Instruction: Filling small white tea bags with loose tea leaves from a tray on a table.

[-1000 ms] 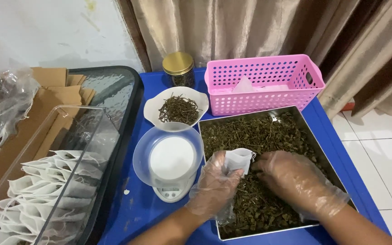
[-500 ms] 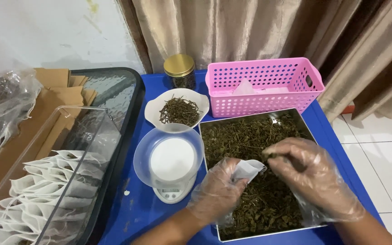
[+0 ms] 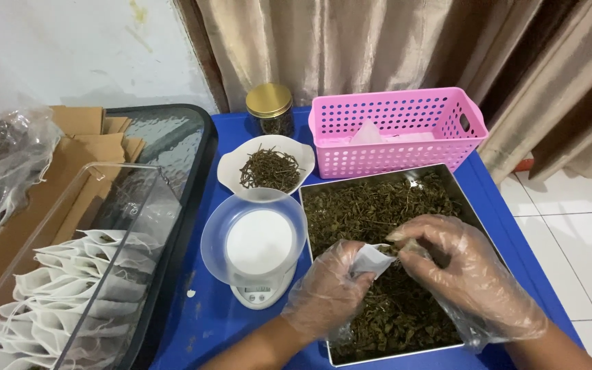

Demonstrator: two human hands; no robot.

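Both my hands wear loose clear plastic gloves and hover over a metal tray [image 3: 457, 185] filled with dried green-brown leaves [image 3: 371, 205]. My left hand [image 3: 327, 291] holds a small white filter bag [image 3: 371, 259] by its mouth. My right hand [image 3: 464, 270] pinches a tuft of dried leaves right at the bag's opening, fingertips touching it.
A small white kitchen scale [image 3: 258, 253] with a clear bowl stands left of the tray. Behind it are a white dish [image 3: 231, 168] of dark twigs, a gold-lidded jar [image 3: 269, 109] and a pink plastic basket [image 3: 399, 130]. A clear bin [image 3: 70, 212] of white filter bags sits far left, beside brown cardboard [image 3: 77, 147].
My right hand has lifted out of the leaves with a pinch and come to the bag's mouth. My left hand has tilted the bag toward it.
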